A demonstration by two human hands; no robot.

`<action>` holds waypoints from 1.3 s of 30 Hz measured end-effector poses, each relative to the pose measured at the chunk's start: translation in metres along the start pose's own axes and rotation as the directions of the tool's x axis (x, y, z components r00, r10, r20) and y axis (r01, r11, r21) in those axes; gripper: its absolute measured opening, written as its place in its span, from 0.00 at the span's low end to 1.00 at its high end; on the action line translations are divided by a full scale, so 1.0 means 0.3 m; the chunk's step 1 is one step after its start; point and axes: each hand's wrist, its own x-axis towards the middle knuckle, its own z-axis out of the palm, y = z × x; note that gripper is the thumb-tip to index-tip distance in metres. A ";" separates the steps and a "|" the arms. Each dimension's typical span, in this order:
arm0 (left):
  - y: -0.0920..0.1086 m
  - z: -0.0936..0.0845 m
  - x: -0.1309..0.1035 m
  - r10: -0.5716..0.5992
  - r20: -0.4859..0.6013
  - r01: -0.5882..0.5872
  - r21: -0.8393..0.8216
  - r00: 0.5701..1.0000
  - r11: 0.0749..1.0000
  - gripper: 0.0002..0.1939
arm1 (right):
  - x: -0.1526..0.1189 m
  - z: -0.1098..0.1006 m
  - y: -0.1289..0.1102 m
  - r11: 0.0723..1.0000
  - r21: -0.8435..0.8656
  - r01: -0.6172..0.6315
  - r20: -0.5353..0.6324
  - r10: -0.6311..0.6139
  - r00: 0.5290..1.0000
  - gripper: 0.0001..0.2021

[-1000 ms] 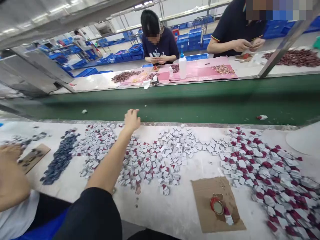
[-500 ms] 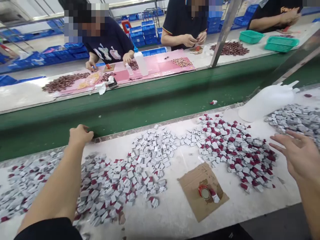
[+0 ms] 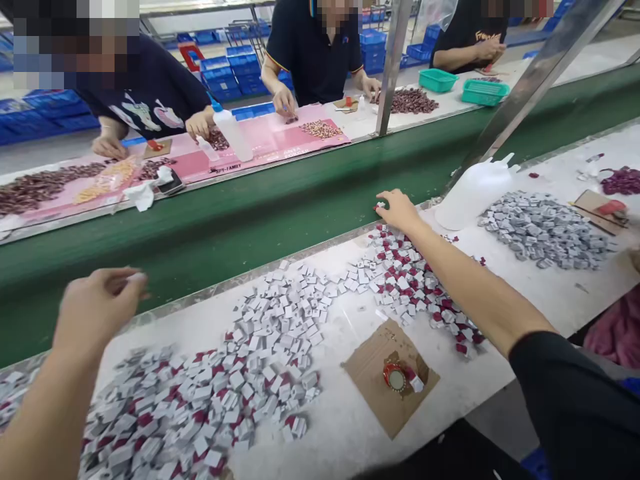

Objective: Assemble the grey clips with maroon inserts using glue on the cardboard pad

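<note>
My right hand [image 3: 399, 211] reaches over the table's far edge onto the green belt. Its thumb and fingers close around a small white-and-dark-red piece [image 3: 379, 206]. Over the belt's near edge at left, my left hand [image 3: 100, 308] is curled, thumb against fingers; a pale spot shows at the tips, too blurred to name. Between my arms lies a heap of small grey-white blocks [image 3: 280, 313], some with dark red parts. A second mixed heap [image 3: 400, 280] lies partly under my right forearm. A cardboard square [image 3: 370, 373] bears a red-rimmed bottle cap [image 3: 397, 379] and one white-and-red piece [image 3: 415, 382].
A white bottle with a glove-like top [image 3: 463, 200] stands right of my right hand. Beyond it lie a grey block heap [image 3: 545, 230] and dark red pieces [image 3: 621, 181]. Across the green belt [image 3: 280, 220], co-workers handle small parts. Slanting metal posts [image 3: 393, 67] rise there.
My right hand has moved left and forward onto the belt and closed on the loose piece lying there. My left hand has drawn back toward me and left. The view has shifted right.
</note>
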 end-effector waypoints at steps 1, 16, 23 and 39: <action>0.044 0.003 -0.060 -0.009 0.017 0.010 -0.103 1.000 0.995 0.17 | 0.044 0.022 -0.018 1.000 -0.020 0.009 0.013 -0.008 1.000 0.15; 0.414 0.262 -0.683 0.697 0.593 0.157 -0.795 0.402 0.586 0.10 | -0.535 -0.218 0.237 0.972 -0.188 0.140 -0.128 -0.165 0.978 0.10; 0.518 0.313 -0.806 0.737 0.647 0.409 -0.736 0.195 0.539 0.21 | -0.876 -0.227 0.039 0.704 0.600 0.379 0.132 -0.555 0.822 0.18; 0.534 0.329 -0.960 0.774 0.511 0.196 -0.859 0.374 0.473 0.12 | -1.083 -0.125 0.101 0.495 0.868 0.034 0.057 -0.168 0.984 0.10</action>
